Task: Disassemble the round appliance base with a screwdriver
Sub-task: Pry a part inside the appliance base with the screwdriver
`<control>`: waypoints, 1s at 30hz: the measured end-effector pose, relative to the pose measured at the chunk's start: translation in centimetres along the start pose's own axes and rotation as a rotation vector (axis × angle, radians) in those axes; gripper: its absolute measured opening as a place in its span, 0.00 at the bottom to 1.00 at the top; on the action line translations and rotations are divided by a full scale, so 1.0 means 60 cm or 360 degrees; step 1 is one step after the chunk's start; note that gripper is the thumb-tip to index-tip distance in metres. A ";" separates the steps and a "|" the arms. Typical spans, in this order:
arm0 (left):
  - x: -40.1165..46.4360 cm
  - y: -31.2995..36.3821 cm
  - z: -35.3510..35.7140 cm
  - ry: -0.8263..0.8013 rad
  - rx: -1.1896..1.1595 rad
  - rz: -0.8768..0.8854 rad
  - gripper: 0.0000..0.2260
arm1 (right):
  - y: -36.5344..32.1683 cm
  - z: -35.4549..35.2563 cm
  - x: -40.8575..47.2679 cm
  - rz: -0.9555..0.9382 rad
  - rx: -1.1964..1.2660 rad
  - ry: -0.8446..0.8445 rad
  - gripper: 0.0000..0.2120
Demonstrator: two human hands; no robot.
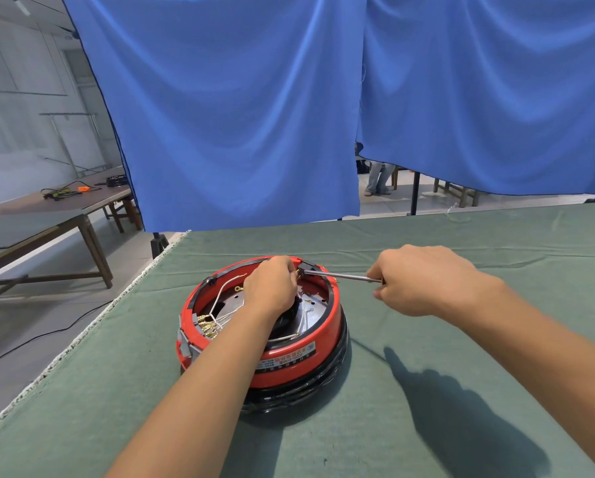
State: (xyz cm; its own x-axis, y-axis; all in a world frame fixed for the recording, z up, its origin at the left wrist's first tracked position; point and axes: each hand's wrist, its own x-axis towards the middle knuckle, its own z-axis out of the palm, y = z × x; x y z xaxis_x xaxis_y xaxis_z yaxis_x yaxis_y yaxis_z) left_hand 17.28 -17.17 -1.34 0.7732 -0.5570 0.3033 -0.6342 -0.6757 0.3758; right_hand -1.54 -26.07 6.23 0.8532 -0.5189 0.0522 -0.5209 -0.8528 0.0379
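While the right hand [427, 281] grips the screwdriver [340, 276] by its hidden handle, fingers curled round it, the metal shaft runs leftward, nearly level, to a black block on the far rim of the round appliance base [289, 360]. Left hand [271, 288] sits just left of the tip, reaching into the open top of the base, fingers curled down by the far rim; what it pinches, cannot tell. Base is red over a black lower ring, resting on the green-covered counter [461, 426] under the left forearm, white wires [225, 291] and brass terminals [208, 327] inside to the left of that hand. Left of the left hand the counter edge is near, floor beyond. Right of and behind the right hand, broad bare cloth. Beyond both hands, the far counter edge, then a hanging blue curtain [237, 115].
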 end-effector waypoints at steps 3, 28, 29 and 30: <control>0.000 0.000 0.001 0.0003 -0.0019 -0.0011 0.09 | 0.001 0.009 -0.009 -0.0009 -0.0017 0.0025 0.11; 0.014 -0.013 0.002 0.0052 0.0018 -0.0037 0.09 | -0.008 0.040 -0.005 -0.0227 -0.0261 0.0265 0.09; 0.014 -0.014 0.002 0.0050 0.0015 -0.0049 0.09 | -0.003 0.042 -0.004 -0.0235 -0.0287 0.0261 0.09; 0.014 -0.014 0.002 0.0048 0.0011 -0.0057 0.09 | -0.002 0.043 -0.005 -0.0235 -0.0296 0.0257 0.09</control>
State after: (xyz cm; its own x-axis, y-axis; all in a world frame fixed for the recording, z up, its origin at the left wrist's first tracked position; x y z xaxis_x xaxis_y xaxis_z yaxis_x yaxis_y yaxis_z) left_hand 18.46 -17.17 -1.52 0.7950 -0.5177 0.3162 -0.6062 -0.6982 0.3809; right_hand -1.67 -25.93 3.65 0.9131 -0.3607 0.1902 -0.3994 -0.8851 0.2388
